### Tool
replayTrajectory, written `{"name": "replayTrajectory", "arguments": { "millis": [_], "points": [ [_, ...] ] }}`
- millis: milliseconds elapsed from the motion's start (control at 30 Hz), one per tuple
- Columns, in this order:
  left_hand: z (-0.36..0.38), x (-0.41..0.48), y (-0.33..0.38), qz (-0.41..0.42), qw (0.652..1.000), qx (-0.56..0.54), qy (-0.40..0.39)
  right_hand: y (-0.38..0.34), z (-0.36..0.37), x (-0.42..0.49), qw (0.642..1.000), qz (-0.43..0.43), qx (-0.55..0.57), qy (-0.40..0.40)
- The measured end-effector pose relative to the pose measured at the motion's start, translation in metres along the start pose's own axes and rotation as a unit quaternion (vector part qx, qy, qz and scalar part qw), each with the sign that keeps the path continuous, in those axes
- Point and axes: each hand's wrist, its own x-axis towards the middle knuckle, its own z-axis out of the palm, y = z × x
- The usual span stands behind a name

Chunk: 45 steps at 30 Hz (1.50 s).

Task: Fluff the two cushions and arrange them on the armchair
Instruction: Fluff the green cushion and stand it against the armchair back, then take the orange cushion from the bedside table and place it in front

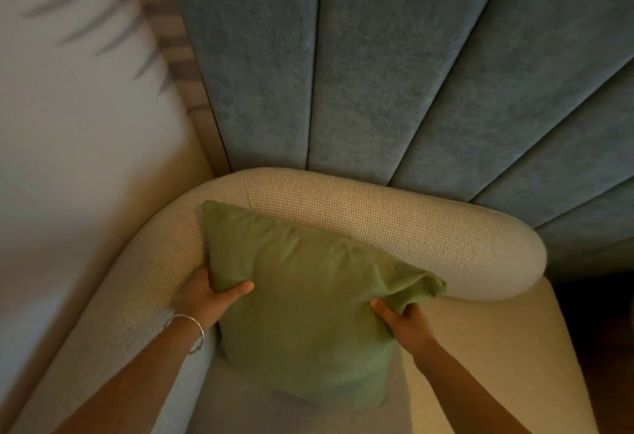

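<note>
A green cushion stands on the seat of the cream armchair, leaning against the curved backrest. My left hand grips its left edge, thumb on the front face; a silver bangle is on that wrist. My right hand pinches the upper right corner, which is bunched and folded over. Only one cushion is in view; a pale shape under its lower edge is too unclear to name.
Behind the chair rises a blue-grey padded wall panel with vertical channels. To the left is a white wall with a leaf shadow and a wooden trim strip. Dark floor lies right of the chair.
</note>
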Motion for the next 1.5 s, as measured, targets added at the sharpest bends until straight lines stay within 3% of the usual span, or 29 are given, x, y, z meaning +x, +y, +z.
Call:
{"name": "replayTrajectory", "arguments": {
  "millis": [100, 233, 300, 500, 767, 1133, 1300, 1500],
  "points": [
    [-0.005, -0.014, -0.001, 0.01, 1.0, 0.0, 0.015, 0.0, -0.021, -0.02, 0.999, 0.033, 0.018, -0.014],
    [-0.02, -0.045, 0.003, 0.003, 0.994, -0.017, 0.109, 0.0, -0.047, -0.064, 0.997, 0.049, 0.058, 0.0],
    [-0.028, -0.069, 0.012, -0.015, 0.996, -0.055, 0.072, -0.002, -0.056, -0.092, 0.995, 0.026, 0.096, 0.024],
    [-0.038, -0.174, 0.07, 0.057, 0.988, -0.139, -0.039, -0.004, -0.096, -0.201, 0.98, -0.063, 0.178, 0.064],
    [-0.04, -0.293, 0.12, 0.132, 0.967, -0.21, -0.057, 0.017, -0.157, -0.335, 0.961, -0.128, 0.233, 0.075],
    [0.031, -0.447, 0.099, 0.156, 0.956, -0.23, -0.097, 0.151, -0.23, -0.456, 0.954, -0.134, 0.253, 0.091],
    [0.074, -0.502, 0.097, 0.158, 0.949, -0.218, -0.163, 0.211, -0.261, -0.503, 0.939, -0.108, 0.305, 0.119],
    [0.123, -0.545, 0.139, 0.196, 0.923, -0.203, -0.263, 0.259, -0.297, -0.558, 0.906, -0.117, 0.352, 0.206]
  ]
}}
